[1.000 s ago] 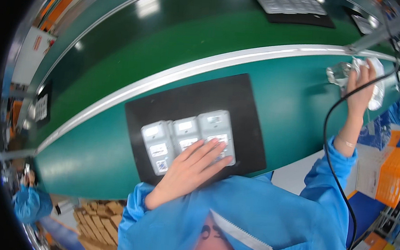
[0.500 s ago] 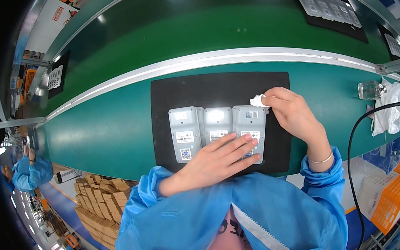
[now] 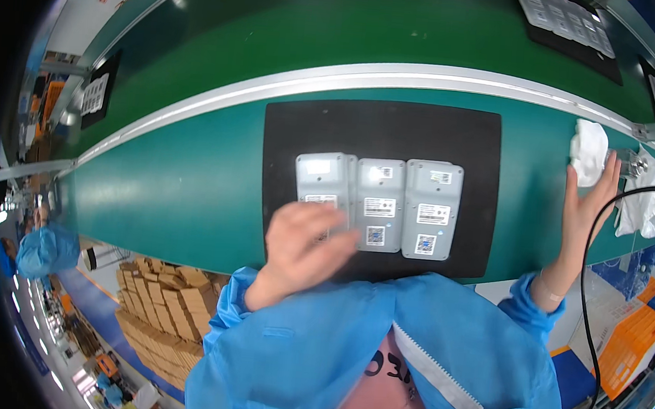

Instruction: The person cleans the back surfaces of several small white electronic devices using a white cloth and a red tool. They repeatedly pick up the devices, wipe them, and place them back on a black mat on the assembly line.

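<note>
Three grey handheld devices lie side by side, backs up, on a black mat: the left device (image 3: 320,175), the middle device (image 3: 380,188) and the right device (image 3: 434,192). Each bears white labels and a square code, partly covered on the left one. My left hand (image 3: 305,245) hovers over the left device's lower part, its fingers bent and smeared by motion. Well to the right, my right hand (image 3: 590,214) is open, thumb and fingers apart. A crumpled white cloth (image 3: 589,152) sits at its fingertips. Behind those fingers, a clear bottle with a metal top (image 3: 637,167) is partly hidden.
The black mat (image 3: 384,124) rests on a green bench (image 3: 167,192). A white plastic bag (image 3: 647,203) and a black cable (image 3: 587,279) are at the right. Beyond a white rail (image 3: 353,76), more devices (image 3: 565,19) lie on another mat. Cardboard boxes (image 3: 162,307) are stacked lower left.
My right hand has moved from the right device to the bench's right side, and the white cloth is there now. My left hand has left the devices' middle and shifted left.
</note>
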The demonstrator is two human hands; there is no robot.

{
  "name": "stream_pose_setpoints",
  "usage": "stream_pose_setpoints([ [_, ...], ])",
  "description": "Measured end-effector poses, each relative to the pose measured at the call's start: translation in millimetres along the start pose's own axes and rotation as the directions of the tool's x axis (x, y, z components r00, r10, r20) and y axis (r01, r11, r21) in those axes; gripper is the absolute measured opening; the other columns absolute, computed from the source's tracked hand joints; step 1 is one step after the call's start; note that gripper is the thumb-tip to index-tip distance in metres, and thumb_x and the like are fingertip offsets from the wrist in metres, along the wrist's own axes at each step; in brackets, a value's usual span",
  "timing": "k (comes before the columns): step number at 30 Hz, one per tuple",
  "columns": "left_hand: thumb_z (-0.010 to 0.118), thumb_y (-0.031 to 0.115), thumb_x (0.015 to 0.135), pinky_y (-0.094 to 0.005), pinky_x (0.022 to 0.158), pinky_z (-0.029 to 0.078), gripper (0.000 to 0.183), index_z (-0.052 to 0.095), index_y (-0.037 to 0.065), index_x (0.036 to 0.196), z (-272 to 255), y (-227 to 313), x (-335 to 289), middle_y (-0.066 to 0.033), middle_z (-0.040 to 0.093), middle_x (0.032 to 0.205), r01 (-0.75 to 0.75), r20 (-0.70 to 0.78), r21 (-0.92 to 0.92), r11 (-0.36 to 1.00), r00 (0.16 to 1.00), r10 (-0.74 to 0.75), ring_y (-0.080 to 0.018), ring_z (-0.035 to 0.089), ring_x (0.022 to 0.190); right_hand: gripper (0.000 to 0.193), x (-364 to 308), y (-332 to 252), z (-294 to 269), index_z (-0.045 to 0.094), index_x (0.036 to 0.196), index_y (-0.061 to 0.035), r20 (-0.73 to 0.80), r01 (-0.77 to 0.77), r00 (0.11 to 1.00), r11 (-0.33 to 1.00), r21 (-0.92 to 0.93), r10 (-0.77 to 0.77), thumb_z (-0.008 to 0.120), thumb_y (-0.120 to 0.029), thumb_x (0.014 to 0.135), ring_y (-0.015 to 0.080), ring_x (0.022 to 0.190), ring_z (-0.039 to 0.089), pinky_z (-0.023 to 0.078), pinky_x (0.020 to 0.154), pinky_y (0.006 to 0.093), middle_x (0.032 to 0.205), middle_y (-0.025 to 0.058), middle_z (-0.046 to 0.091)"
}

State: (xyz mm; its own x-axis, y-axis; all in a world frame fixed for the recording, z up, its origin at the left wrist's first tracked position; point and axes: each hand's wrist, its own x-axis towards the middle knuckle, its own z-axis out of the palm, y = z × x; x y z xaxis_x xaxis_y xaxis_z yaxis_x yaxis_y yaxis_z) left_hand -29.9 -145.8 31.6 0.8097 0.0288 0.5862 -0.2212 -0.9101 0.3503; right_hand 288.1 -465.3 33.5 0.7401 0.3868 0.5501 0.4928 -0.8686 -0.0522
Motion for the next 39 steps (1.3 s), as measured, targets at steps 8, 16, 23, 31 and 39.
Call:
stream_pose_setpoints([
  [8,0.087,0.046,0.075,-0.0579,0.116,0.030,0.084,0.055,0.012,0.145,-7,2,-32,-0.0243,0.049,0.149,0.435,0.202,0.010,0.900,0.881,-0.428,-0.0463,0.041,0.143,0.083,-96,-158,-39,0.057,0.148,-0.0163,0.328,0.188,0.758,0.670,0.718,-0.564,0.090,-0.033,0.075,0.0515,0.147,0.034,0.034,0.118,0.0567,0.165,0.0282,0.026],
  [16,0.093,0.047,0.065,-0.0615,0.120,0.022,0.109,0.043,0.014,0.156,10,5,-32,-0.0221,0.047,0.153,0.435,0.209,0.088,0.896,0.872,-0.444,-0.0469,0.034,0.149,0.084,-89,-164,-28,0.055,0.148,-0.0053,0.312,-0.153,0.868,0.390,0.908,-0.385,0.081,-0.003,0.068,0.0464,0.152,0.032,0.039,0.117,0.0509,0.167,0.0275,0.023],
  [23,0.095,0.035,0.064,-0.0583,0.125,0.016,0.108,0.045,0.010,0.156,7,2,-22,-0.0195,0.055,0.147,0.531,0.164,-0.086,0.843,0.842,-0.514,-0.0382,0.046,0.143,0.092,-96,-213,-31,0.035,0.160,-0.0063,0.205,0.004,0.862,0.411,0.911,-0.463,0.083,-0.013,0.082,0.0439,0.158,0.016,0.024,0.124,0.0482,0.170,0.0275,0.010],
  [31,0.094,0.046,0.065,-0.0656,0.121,0.018,0.107,0.047,0.014,0.155,17,13,8,-0.0237,0.054,0.145,0.320,-0.010,-0.216,0.923,0.944,-0.330,-0.0434,0.045,0.142,0.093,-84,-219,-35,-0.013,0.165,-0.0037,0.418,-0.472,0.803,-0.026,0.881,-0.425,0.052,-0.034,0.106,0.0320,0.158,0.015,0.018,0.126,0.0420,0.172,0.0225,0.007],
  [39,0.076,0.059,0.080,-0.0651,0.121,0.013,0.110,0.027,0.003,0.162,11,13,13,-0.0290,0.037,0.160,0.359,0.129,-0.127,0.925,0.930,-0.344,-0.0453,0.030,0.151,0.079,-64,-181,-28,0.027,0.161,0.0006,0.367,-0.117,0.818,0.497,0.860,-0.443,0.049,-0.051,0.105,0.0383,0.145,0.038,0.030,0.118,0.0461,0.163,0.0265,0.031],
])
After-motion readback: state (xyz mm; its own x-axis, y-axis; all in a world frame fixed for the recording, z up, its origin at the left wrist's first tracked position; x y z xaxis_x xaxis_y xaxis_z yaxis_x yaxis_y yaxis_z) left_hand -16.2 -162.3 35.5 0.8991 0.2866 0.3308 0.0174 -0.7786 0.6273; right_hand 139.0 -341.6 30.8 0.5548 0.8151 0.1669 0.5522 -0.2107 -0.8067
